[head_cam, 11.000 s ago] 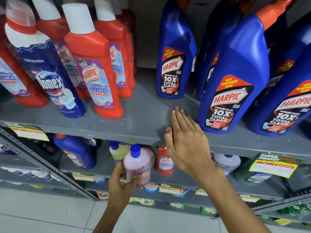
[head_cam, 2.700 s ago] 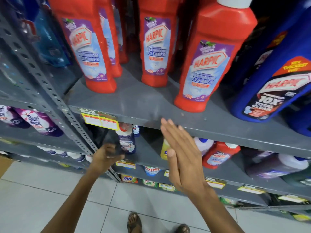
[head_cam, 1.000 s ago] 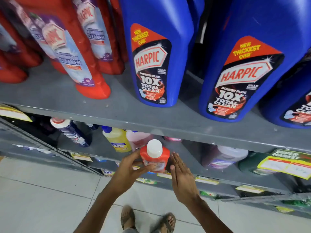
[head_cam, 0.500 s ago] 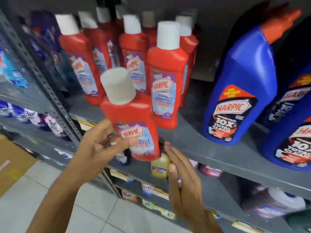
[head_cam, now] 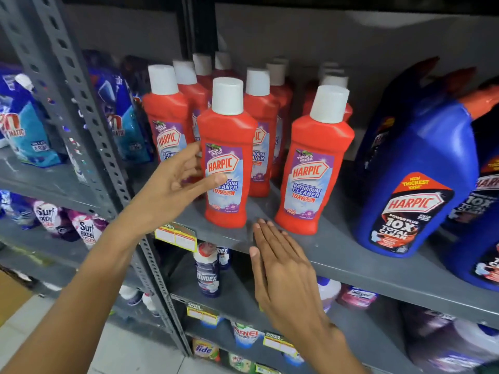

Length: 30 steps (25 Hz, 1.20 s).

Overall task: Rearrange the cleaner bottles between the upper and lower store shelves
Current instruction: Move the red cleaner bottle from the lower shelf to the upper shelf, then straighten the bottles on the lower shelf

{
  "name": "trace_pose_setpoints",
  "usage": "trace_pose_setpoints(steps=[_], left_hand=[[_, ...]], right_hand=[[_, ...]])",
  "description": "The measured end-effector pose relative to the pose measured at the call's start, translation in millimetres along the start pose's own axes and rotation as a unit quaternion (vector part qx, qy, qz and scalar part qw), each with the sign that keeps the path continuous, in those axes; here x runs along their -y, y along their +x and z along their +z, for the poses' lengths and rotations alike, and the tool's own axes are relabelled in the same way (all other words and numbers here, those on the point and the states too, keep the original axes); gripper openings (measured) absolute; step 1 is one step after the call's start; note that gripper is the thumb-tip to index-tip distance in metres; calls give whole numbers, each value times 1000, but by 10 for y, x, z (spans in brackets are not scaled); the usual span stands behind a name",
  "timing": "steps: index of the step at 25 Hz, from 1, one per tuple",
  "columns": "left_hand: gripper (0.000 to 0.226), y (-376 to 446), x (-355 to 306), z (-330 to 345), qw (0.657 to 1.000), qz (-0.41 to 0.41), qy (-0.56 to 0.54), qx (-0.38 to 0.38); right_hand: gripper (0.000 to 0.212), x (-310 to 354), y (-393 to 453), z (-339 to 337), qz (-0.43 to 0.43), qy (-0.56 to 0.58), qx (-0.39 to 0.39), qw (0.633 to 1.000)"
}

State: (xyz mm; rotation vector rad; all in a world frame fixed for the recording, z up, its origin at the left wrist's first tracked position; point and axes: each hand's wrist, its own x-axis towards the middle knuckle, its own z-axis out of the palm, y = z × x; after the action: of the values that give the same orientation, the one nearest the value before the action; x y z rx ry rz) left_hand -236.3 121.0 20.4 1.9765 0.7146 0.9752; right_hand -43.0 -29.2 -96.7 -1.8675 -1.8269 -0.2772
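A red bottle (head_cam: 225,168) with a white cap is standing upright at the near edge of the upper shelf (head_cam: 337,255), in front of the other red bottles. The left hand (head_cam: 178,184) is lying against its left side, fingers spread and loose, the thumb touching the label; it is not closing around the bottle. The right hand (head_cam: 280,265) is resting flat and open on the shelf edge, just below and to the right of the bottle, not touching it.
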Motion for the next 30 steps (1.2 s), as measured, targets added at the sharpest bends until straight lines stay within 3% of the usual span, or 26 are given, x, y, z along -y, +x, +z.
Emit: trace_pose_setpoints(steps=[15,20,22,23,26,28,30], left_hand=[[61,212,199,-36,999,-5,-38,34],[89,93,271,28,998,-58,-28,6],[95,-164,331,65,997,-66,13,-37],[88,-355,391,129,994,-46,38,-93],[32,-1070,638,669,959,16,37,-280],[15,-1482,842,1186,964,-49,-2,-261],[20,-1750,1044,1663,975,-139,-29,-171]], right_hand=[[46,74,45,211,25,-39,-68,997],[48,87,37,175,29,-23,-55,998],[51,73,19,135,17,-11,-39,999],[52,53,-6,118,5,0,-34,999],[53,-66,-210,110,-31,90,-48,994],[50,-175,-503,168,-38,156,-73,984],[47,-327,-894,284,-20,195,-94,976]])
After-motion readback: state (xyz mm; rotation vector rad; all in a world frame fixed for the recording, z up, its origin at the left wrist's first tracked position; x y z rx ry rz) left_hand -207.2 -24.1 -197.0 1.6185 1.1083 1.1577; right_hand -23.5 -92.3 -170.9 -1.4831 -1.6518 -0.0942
